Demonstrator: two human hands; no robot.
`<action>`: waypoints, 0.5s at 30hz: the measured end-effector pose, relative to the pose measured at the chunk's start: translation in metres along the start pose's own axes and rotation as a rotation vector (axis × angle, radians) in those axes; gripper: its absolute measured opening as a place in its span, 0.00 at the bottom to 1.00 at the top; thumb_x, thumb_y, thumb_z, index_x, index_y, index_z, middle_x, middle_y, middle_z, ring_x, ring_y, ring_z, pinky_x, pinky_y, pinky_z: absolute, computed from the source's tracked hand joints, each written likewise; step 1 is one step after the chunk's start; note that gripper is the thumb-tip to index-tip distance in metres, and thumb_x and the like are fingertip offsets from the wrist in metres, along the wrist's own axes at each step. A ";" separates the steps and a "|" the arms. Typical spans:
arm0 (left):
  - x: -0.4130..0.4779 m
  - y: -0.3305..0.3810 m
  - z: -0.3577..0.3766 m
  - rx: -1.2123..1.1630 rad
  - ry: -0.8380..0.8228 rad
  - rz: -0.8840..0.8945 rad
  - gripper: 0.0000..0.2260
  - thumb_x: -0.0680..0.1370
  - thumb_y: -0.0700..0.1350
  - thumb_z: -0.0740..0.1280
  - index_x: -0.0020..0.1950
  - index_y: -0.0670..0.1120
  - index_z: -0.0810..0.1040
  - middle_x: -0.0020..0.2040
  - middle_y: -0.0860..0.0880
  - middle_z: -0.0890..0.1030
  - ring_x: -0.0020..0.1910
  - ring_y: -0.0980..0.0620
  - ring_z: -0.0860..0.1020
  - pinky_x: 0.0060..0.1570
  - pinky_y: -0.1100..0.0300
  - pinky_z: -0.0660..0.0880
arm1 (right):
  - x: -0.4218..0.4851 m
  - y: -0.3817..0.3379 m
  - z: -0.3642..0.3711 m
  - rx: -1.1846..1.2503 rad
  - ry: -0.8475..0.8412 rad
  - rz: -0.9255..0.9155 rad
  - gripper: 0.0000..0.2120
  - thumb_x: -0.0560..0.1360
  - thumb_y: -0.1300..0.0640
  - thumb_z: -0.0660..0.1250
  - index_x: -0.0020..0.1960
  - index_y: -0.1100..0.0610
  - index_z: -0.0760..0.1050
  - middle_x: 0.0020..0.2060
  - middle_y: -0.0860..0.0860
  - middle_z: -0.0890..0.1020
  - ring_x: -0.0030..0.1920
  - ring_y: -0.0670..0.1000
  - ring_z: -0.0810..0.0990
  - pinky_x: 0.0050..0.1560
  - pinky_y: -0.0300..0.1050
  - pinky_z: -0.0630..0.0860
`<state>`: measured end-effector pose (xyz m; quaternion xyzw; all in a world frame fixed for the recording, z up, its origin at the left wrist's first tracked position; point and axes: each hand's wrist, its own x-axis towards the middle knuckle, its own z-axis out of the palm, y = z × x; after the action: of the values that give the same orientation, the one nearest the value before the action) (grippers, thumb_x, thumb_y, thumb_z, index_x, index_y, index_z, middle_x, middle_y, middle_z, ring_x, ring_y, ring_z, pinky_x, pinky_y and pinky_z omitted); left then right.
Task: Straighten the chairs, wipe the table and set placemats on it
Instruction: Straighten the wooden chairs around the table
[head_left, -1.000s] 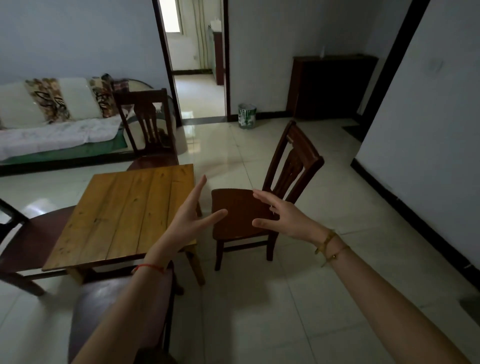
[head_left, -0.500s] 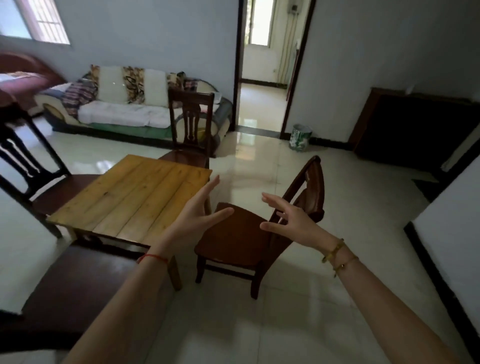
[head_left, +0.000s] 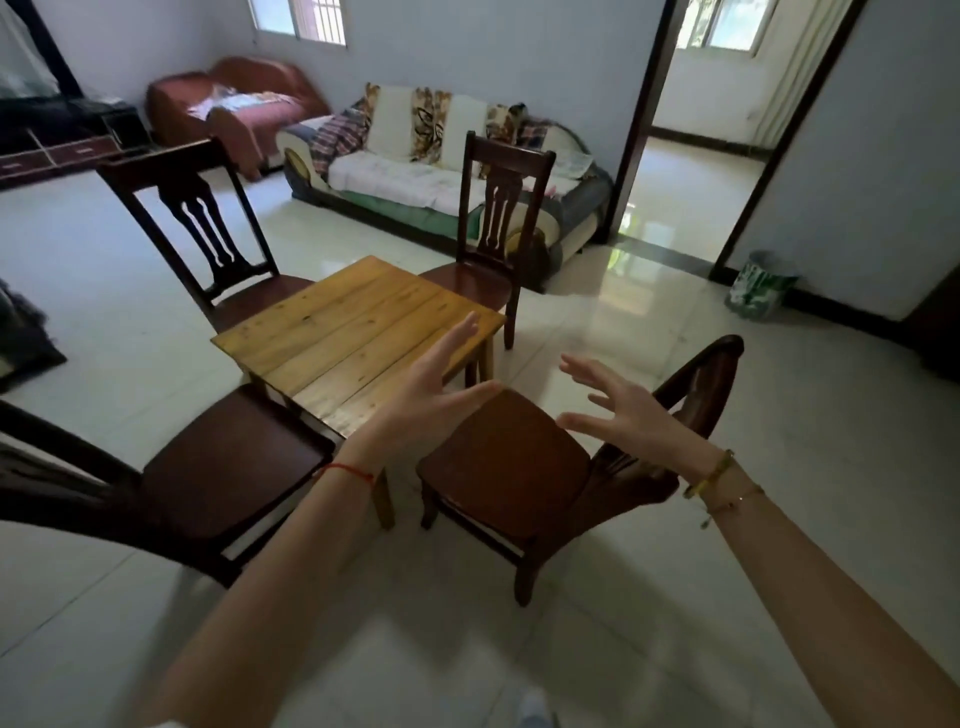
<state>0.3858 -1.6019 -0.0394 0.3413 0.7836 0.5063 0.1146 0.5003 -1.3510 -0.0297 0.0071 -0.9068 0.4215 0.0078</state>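
Note:
A small square wooden table (head_left: 332, 327) stands in the middle of the room with dark wooden chairs around it. The nearest chair (head_left: 519, 462) sits askew at the table's right corner, its back (head_left: 711, 374) pointing right. Another chair (head_left: 228, 467) is at the near left, one chair (head_left: 202, 218) at the far left and one chair (head_left: 498, 208) at the far side. My left hand (head_left: 431, 395) hovers open over the table's near corner. My right hand (head_left: 623, 410) hovers open above the askew chair's seat, touching nothing. No placemats or cloth are in view.
A sofa (head_left: 431, 156) with cushions runs along the far wall, an armchair (head_left: 234, 104) to its left. A doorway (head_left: 711, 114) opens at the right, with a green-white bin (head_left: 761, 283) beside it. A dark low cabinet (head_left: 62, 140) stands far left. Glossy tiled floor surrounds the table.
My view has swung left and moved around the table, bringing the armchair and windows into sight. Both hands stay open and raised in front of me over the askew chair.

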 end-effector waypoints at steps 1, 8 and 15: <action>0.008 0.001 0.007 0.019 0.023 -0.001 0.40 0.72 0.63 0.70 0.79 0.61 0.54 0.78 0.57 0.62 0.77 0.56 0.59 0.75 0.48 0.60 | 0.008 0.009 -0.009 -0.014 -0.012 -0.021 0.42 0.69 0.39 0.71 0.77 0.48 0.58 0.73 0.45 0.68 0.72 0.43 0.65 0.71 0.46 0.66; 0.061 0.013 0.042 0.071 0.131 -0.050 0.43 0.72 0.64 0.71 0.80 0.57 0.54 0.78 0.54 0.63 0.77 0.56 0.61 0.76 0.46 0.61 | 0.054 0.054 -0.067 -0.062 -0.110 -0.100 0.43 0.68 0.38 0.71 0.77 0.49 0.58 0.73 0.46 0.68 0.72 0.45 0.66 0.71 0.48 0.66; 0.094 0.037 0.068 0.128 0.235 -0.138 0.40 0.75 0.54 0.72 0.81 0.51 0.54 0.77 0.51 0.65 0.76 0.55 0.63 0.75 0.52 0.61 | 0.103 0.086 -0.114 -0.032 -0.225 -0.198 0.43 0.69 0.40 0.72 0.78 0.49 0.57 0.73 0.47 0.67 0.72 0.45 0.65 0.71 0.48 0.66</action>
<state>0.3672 -1.4826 -0.0226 0.2315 0.8438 0.4829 0.0345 0.3961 -1.2093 -0.0200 0.1435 -0.9033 0.4009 -0.0521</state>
